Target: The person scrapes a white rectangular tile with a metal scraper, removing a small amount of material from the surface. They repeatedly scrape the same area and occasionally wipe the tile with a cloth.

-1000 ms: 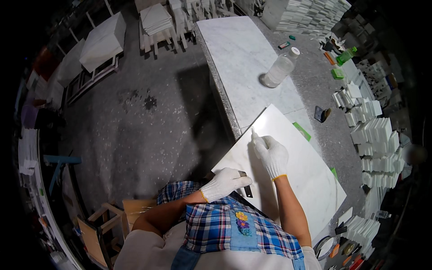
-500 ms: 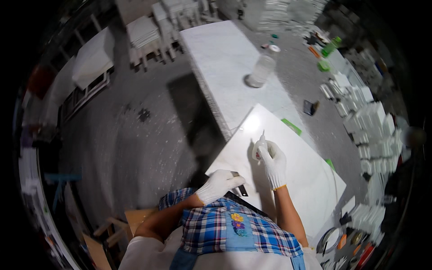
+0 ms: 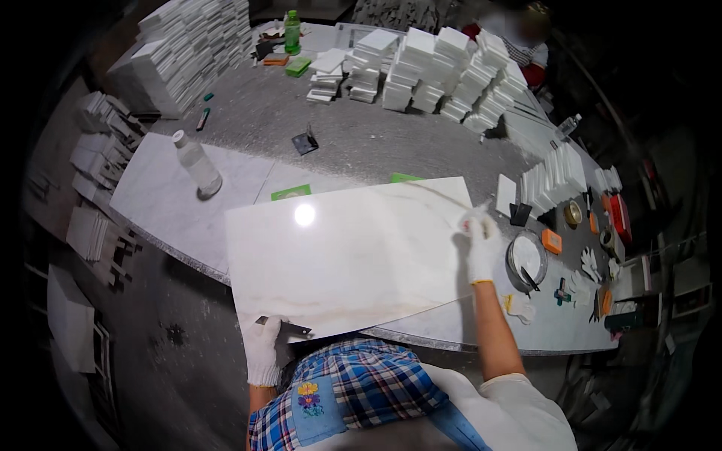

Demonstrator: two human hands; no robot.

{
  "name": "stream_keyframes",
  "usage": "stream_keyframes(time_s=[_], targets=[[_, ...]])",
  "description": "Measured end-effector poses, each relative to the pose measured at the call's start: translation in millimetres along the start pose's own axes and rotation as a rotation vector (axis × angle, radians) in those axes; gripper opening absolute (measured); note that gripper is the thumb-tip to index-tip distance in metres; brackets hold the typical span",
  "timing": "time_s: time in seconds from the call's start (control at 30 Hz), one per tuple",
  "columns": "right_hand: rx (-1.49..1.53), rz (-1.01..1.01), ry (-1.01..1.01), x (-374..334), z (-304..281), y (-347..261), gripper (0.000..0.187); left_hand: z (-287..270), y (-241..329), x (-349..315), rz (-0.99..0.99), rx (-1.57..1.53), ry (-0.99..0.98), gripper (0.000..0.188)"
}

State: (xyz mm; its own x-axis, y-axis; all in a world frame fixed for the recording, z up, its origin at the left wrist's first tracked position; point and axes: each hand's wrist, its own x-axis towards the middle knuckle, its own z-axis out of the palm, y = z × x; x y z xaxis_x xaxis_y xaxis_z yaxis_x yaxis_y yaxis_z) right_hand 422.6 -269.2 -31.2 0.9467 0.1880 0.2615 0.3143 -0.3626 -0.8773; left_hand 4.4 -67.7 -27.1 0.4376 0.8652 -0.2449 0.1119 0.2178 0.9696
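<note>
A large white marble-look slab (image 3: 353,248) with faint tan veins lies over the near edge of the workbench. At its near left corner, my gloved left hand (image 3: 263,346) is closed round a flat, dark scraper (image 3: 295,329) with a black handle. My gloved right hand (image 3: 483,244), at the slab's right edge, grips a small whitish squeeze bottle (image 3: 471,222); blur and the fingers hide most of it. Green pieces (image 3: 292,192) show along the slab's far edge. Beside my right hand sits a round pan (image 3: 526,258) of white material with a dark-handled tool across it.
Stacks of white tiles (image 3: 421,64) line the bench's far side, with another tall stack (image 3: 177,64) far left. A clear bottle (image 3: 198,167) stands left of the slab. An orange box (image 3: 552,240), tape rolls and loose gloves (image 3: 519,308) lie right. Another person (image 3: 526,49) is behind the stacks.
My view has swung right along the bench. The right hand has gone from the slab's middle to its right edge with the squeeze bottle. The left hand still holds the scraper, now at the corner.
</note>
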Motion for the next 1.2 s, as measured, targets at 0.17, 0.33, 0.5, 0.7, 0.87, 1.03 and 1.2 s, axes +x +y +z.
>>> stream_keyframes(time_s=[0.17,0.33,0.5,0.7,0.87,1.03,1.2], targets=[[-0.278,-0.041,0.23,42.4,-93.5,87.3,0.04,29.5,23.6,-11.0,-0.05,-0.067,-0.048,0.022],[-0.531,-0.006,0.181,61.4,-152.2,112.8,0.041,39.3,0.4,-16.8,-0.134,-0.189,-0.062,0.023],[-0.705,0.08,0.13,65.6,-174.2,149.4,0.043,48.0,3.2,-20.7,-0.162,-0.087,-0.083,0.026],[-0.741,0.1,0.073,74.6,-180.6,149.6,0.042,52.0,-15.2,-19.4,-0.175,-0.079,-0.172,0.028],[-0.806,0.13,0.009,77.7,-184.4,137.4,0.043,65.0,-13.5,-22.2,-0.17,-0.061,-0.258,0.029],[-0.749,0.095,0.014,83.7,-185.3,149.3,0.046,85.3,-5.0,-33.7,-0.221,-0.073,-0.243,0.032],[-0.638,0.059,0.076,82.0,-190.4,161.8,0.046,92.5,-7.0,-35.5,-0.195,0.078,-0.275,0.029]])
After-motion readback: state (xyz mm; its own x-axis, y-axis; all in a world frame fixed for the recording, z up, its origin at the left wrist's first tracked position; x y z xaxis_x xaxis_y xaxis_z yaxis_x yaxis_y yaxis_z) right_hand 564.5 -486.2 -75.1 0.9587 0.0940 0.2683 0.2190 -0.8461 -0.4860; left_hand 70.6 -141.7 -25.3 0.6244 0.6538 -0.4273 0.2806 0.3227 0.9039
